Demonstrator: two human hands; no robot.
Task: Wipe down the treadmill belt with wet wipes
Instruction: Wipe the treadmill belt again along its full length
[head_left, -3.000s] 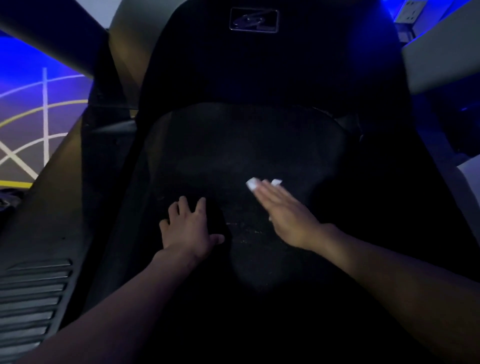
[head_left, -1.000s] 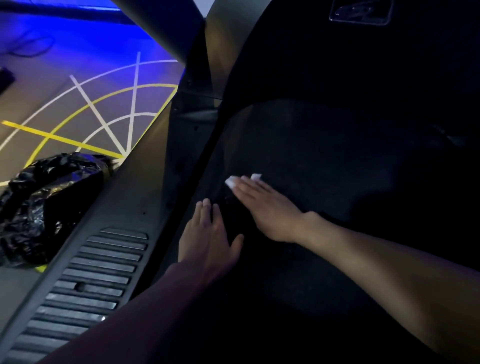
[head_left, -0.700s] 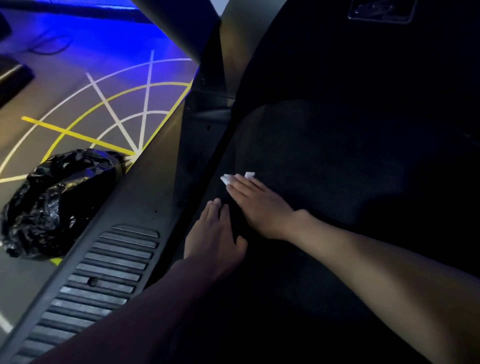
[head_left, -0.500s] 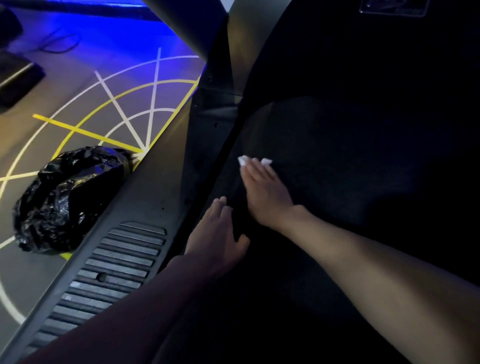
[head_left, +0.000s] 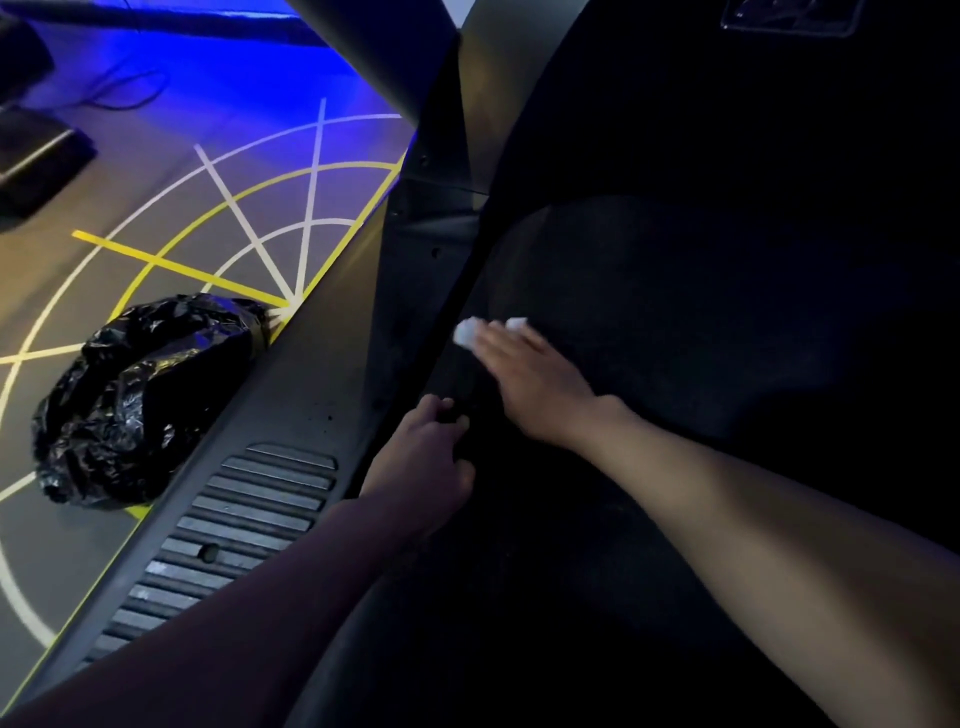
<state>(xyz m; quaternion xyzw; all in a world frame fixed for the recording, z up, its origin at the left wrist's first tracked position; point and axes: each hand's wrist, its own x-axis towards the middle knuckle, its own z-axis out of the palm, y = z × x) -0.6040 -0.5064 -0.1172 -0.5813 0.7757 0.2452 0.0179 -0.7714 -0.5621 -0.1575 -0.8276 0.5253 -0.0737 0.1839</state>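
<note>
The right grip (head_left: 530, 379), fingers straight, pressed the wet wipe (head_left: 464, 332) flat on the treadmill belt (head_left: 675, 312) near its left edge. The left grip (head_left: 423, 457) rested beside it, fingers bent; hold unclear. A black bag (head_left: 145, 395) lay beyond the side rail (head_left: 291, 415).

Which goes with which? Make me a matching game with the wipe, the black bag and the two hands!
Things:
1. wet wipe
2. black bag
3. left hand
4. right hand

Where or how:
a. lies on the floor with painted lines
b. fingers curled, at the left edge of the belt
c. white, peeking out from under fingertips
d. flat on the belt, pressing down

Pairs: 1-c, 2-a, 3-b, 4-d
</note>
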